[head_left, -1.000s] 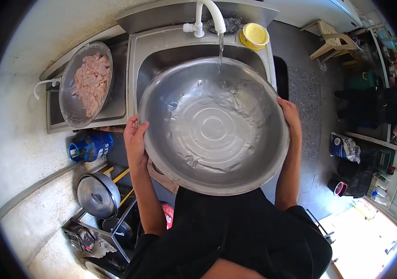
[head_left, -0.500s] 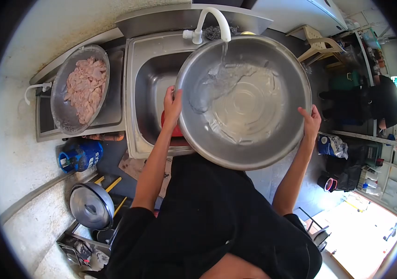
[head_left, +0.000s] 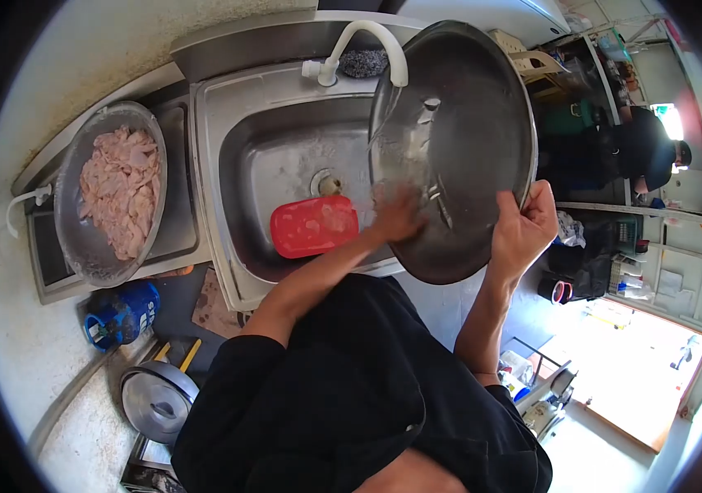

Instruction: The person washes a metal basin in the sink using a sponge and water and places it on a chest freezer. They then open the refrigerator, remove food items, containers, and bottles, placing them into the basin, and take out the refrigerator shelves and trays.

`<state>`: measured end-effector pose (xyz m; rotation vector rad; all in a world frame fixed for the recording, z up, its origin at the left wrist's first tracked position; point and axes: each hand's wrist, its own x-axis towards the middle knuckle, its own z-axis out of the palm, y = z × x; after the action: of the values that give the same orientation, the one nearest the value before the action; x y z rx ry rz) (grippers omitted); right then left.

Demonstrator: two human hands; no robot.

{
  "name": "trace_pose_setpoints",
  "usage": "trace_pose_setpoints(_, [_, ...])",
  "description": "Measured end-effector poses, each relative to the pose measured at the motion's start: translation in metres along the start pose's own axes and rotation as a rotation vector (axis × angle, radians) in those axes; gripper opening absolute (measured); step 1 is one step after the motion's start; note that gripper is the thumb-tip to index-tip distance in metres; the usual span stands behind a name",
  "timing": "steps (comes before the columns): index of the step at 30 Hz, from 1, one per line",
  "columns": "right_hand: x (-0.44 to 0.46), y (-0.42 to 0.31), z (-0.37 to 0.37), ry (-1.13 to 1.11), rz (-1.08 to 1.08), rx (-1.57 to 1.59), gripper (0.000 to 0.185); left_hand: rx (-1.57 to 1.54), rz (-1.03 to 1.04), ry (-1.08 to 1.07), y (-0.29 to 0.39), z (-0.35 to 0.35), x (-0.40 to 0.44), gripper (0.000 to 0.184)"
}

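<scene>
Right hand (head_left: 525, 226) grips the big, round, grey metal basin (head_left: 482, 140), steeply tilted! Left hand (head_left: 399, 215), blurred, overlaps its near side, grip unclear.

Washes out to white around the bright opening (head_left: 639, 361) at lower right; flares near the right edge; glints wetly inside the otherwise dim basin (head_left: 482, 107); smears the left hand (head_left: 400, 215) with motion blur; curves fisheye-fashion into black corners.
</scene>
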<state>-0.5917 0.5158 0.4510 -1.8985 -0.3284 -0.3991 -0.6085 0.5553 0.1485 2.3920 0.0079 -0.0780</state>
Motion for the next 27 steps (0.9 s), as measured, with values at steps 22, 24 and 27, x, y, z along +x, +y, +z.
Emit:
trace_pose_setpoints(22, [0.006, 0.071, -0.075, 0.085, 0.431, 0.349, 0.019, -0.205, 0.048, 0.473, -0.111, -0.154, -0.015, 0.079])
trace_pose_setpoints(24, [0.012, 0.107, -0.080, 0.031, 0.487, 0.371, 0.019, -0.240, 0.040, 0.560, -0.129, -0.168, -0.027, 0.079])
trace_pose_setpoints(27, [0.008, 0.149, -0.060, -0.013, 0.617, 0.451, 0.017, -0.675, 0.046, 0.798, -0.135, -0.194, -0.063, 0.070])
